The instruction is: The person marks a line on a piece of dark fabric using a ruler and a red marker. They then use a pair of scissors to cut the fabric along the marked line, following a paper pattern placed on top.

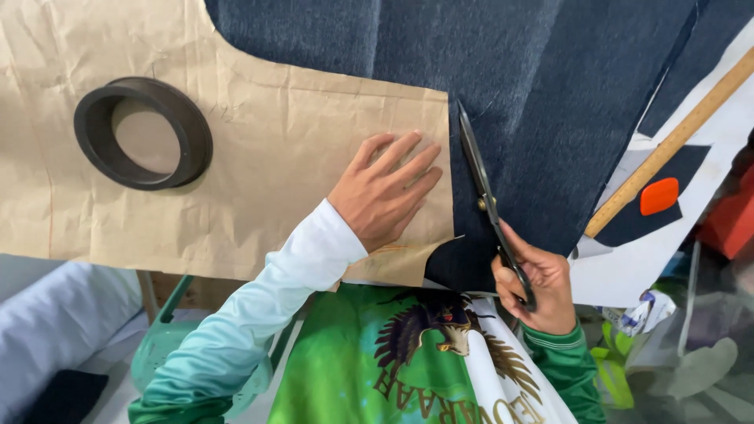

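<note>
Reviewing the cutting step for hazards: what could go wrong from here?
The left hand presses the paper pattern with its fingertips close beside the scissors, so they could get nicked. Only one ring weight holds the pattern, far from the cut, so the pattern might slip on the dark fabric.

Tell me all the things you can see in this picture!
Paper pattern: one, brown, flat on the cloth, left.
Ring: one, black, resting on the paper, far left.
Cloth: dark blue, spread across the top and right.
Scissors: one pair, black, along the paper's right edge.
Ruler: one, wooden, slanting at right.
Orange piece: one, beside the ruler.
Chair: one, green, lower left.
Left hand: flat on the paper, pale sleeve.
Right hand: gripping the scissors' handles, green sleeve.
</note>
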